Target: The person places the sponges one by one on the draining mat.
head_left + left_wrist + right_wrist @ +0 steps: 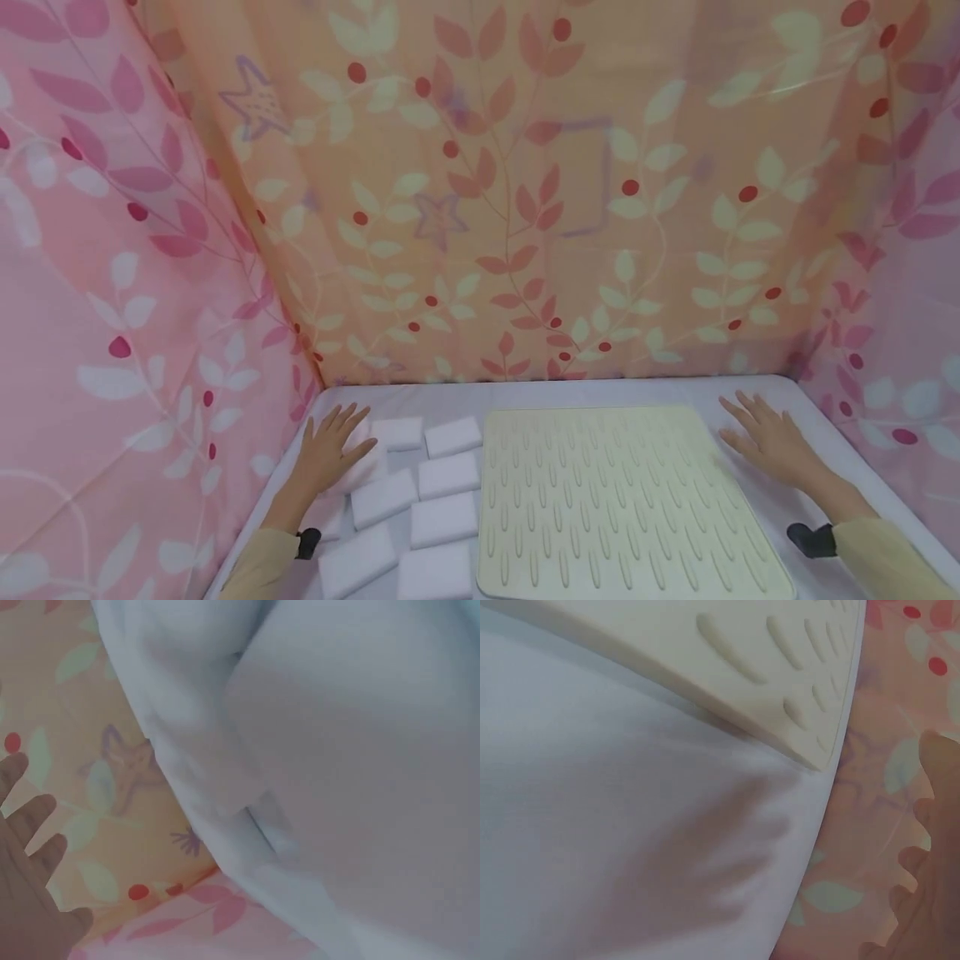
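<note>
Both hands lie flat, palms down, on a table covered with a white cloth (pixel 757 392). The left hand (pixel 330 450) has its fingers straight and spread apart; it rests at the far left edge of a cluster of white sponge blocks (pixel 420 508), with the fingertips (pixel 352 417) just beside, possibly touching, the farthest blocks. I cannot tell whether the palm presses a block or the cloth under it. It grips nothing. The blocks lie flat in loose rows, some touching, all to the left of a cream rubber mat (pixel 622 500) with raised teardrop ribs. The mat lies flat in the middle of the table, its left edge just beside the blocks. The right hand (pixel 772 442) rests on the cloth just beside the mat's far right corner, fingers straight and slightly apart, holding nothing; whether it touches the mat's edge is unclear. The right wrist view shows that corner of the mat (pixel 780 667) above bare cloth with the hand's shadow on it. Floral curtains (pixel 525 192) in pink and orange enclose the table on three sides. Beige sleeves (pixel 885 558) cover both forearms, with a dark strap at each wrist.
</note>
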`<state>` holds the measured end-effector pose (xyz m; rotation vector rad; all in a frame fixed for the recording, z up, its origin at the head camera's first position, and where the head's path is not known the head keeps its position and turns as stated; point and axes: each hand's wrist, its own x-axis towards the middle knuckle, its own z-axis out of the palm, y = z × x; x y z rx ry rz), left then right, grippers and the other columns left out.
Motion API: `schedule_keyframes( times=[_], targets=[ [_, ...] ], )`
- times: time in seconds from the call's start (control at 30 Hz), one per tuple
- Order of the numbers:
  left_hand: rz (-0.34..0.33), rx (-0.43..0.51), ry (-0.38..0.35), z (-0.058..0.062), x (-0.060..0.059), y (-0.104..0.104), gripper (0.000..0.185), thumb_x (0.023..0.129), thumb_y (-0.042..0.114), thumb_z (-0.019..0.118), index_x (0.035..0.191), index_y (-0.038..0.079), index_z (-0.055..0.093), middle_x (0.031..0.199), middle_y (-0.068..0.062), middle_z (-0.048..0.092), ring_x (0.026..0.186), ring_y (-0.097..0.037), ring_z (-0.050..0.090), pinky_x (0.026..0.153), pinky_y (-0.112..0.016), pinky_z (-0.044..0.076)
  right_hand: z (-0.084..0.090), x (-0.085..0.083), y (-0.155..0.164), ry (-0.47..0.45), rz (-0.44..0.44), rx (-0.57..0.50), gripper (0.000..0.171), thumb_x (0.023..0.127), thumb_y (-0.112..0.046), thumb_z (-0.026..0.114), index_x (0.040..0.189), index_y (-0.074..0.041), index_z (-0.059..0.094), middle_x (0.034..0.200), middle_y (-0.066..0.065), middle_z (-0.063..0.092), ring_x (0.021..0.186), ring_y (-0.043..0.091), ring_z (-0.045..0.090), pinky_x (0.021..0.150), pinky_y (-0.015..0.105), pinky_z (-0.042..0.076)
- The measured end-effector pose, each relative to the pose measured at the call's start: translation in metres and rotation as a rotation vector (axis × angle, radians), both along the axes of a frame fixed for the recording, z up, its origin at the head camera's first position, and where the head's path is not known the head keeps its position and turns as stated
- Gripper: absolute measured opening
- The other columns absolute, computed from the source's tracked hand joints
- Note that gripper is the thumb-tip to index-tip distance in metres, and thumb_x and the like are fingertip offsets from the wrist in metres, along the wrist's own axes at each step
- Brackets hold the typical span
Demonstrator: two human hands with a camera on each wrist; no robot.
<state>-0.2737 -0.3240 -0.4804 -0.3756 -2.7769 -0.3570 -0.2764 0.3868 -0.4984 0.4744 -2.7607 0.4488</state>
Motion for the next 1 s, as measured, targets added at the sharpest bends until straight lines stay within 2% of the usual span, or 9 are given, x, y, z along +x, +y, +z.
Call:
schedule_keyframes(
  times=[0.1, 0.33, 0.47, 0.63, 0.83, 1.0],
  targets=[
    [-0.010, 0.012, 0.000, -0.002, 0.012, -0.006, 0.061, 0.086, 0.049, 0.057, 0.137, 0.017, 0.045, 0.141, -0.015, 0.043, 0.133, -0.037, 0.029, 0.102, -0.067, 0.009, -0.003, 0.006, -0.003, -0.022, 0.019, -0.006, 0.061, 0.092, -0.034, 0.055, 0.142, -0.007, 0.034, 0.141, 0.031, 0.030, 0.136, 0.049, 0.009, 0.095, 0.075, 0.005],
    [-0.054, 0.044, 0.015, -0.013, 0.037, -0.019, 0.059, 0.085, 0.045, 0.062, 0.133, 0.013, 0.051, 0.130, -0.017, 0.053, 0.121, -0.041, 0.043, 0.095, -0.064, 0.028, -0.010, 0.015, -0.007, -0.092, 0.067, -0.076, 0.058, 0.094, -0.031, 0.052, 0.143, -0.007, 0.033, 0.141, 0.033, 0.029, 0.134, 0.051, 0.012, 0.095, 0.075, 0.006],
    [-0.042, 0.079, -0.004, -0.021, 0.049, -0.028, 0.060, 0.083, 0.045, 0.065, 0.131, 0.012, 0.053, 0.125, -0.014, 0.057, 0.115, -0.039, 0.049, 0.092, -0.059, 0.036, -0.018, 0.019, -0.007, -0.105, 0.096, -0.131, 0.056, 0.093, -0.028, 0.054, 0.142, -0.006, 0.036, 0.140, 0.034, 0.030, 0.133, 0.053, 0.014, 0.095, 0.074, 0.005],
    [0.015, 0.115, -0.104, -0.026, 0.065, -0.037, 0.061, 0.082, 0.048, 0.065, 0.129, 0.011, 0.054, 0.125, -0.013, 0.056, 0.116, -0.038, 0.048, 0.090, -0.060, 0.038, -0.027, 0.022, -0.007, -0.099, 0.109, -0.143, 0.055, 0.092, -0.026, 0.056, 0.140, -0.006, 0.039, 0.139, 0.034, 0.032, 0.130, 0.056, 0.017, 0.094, 0.074, 0.009],
    [0.040, 0.151, -0.167, -0.029, 0.079, -0.045, 0.063, 0.080, 0.046, 0.067, 0.129, 0.008, 0.054, 0.125, -0.015, 0.055, 0.115, -0.043, 0.044, 0.084, -0.062, 0.039, -0.035, 0.024, -0.005, -0.082, 0.134, -0.148, 0.051, 0.090, -0.022, 0.058, 0.137, -0.006, 0.044, 0.135, 0.036, 0.035, 0.123, 0.061, 0.024, 0.092, 0.072, 0.014],
    [0.076, 0.098, -0.146, -0.036, 0.083, -0.055, 0.065, 0.078, 0.048, 0.068, 0.128, 0.010, 0.054, 0.127, -0.018, 0.053, 0.114, -0.046, 0.043, 0.080, -0.067, 0.037, -0.042, 0.026, -0.002, -0.178, 0.131, -0.179, 0.052, 0.093, -0.024, 0.054, 0.139, -0.004, 0.040, 0.136, 0.038, 0.031, 0.125, 0.062, 0.018, 0.096, 0.073, 0.004]
  ],
)
